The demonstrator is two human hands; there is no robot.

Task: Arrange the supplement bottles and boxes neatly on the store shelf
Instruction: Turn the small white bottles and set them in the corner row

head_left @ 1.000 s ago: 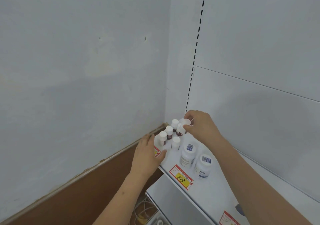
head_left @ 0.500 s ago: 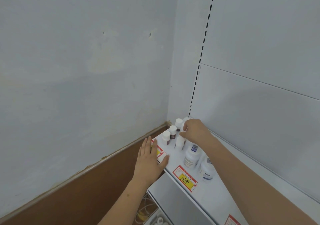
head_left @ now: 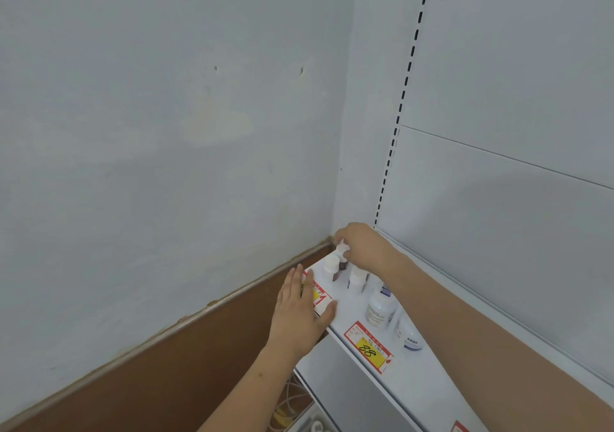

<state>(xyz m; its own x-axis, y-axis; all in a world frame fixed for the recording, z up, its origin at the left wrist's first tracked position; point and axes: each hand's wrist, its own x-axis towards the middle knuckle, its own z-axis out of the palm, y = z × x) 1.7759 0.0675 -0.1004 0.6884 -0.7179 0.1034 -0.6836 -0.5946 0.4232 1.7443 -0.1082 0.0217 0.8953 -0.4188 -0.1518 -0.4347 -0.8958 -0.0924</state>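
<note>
A small white-capped bottle [head_left: 342,252] at the shelf's [head_left: 428,378] far left corner is pinched in the grip of the right hand [head_left: 363,247]. Just nearer, two small bottles [head_left: 332,267] are already grouped upright; two larger bottles [head_left: 380,307] stand beside the forearm, seemingly unsorted. The left hand [head_left: 299,312] is rested flat, fingers straight, on the shelf edge over a price tag [head_left: 320,297]. No boxes are seen.

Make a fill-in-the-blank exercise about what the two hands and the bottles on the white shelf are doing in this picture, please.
1. The right hand grips the white cap of a small dark bottle at the shelf's ____ end.
2. The left hand rests flat on the front ____ of the white metal shelf.
3. The yellow price tag reads ____.

Missing words: left; edge; 88
</note>
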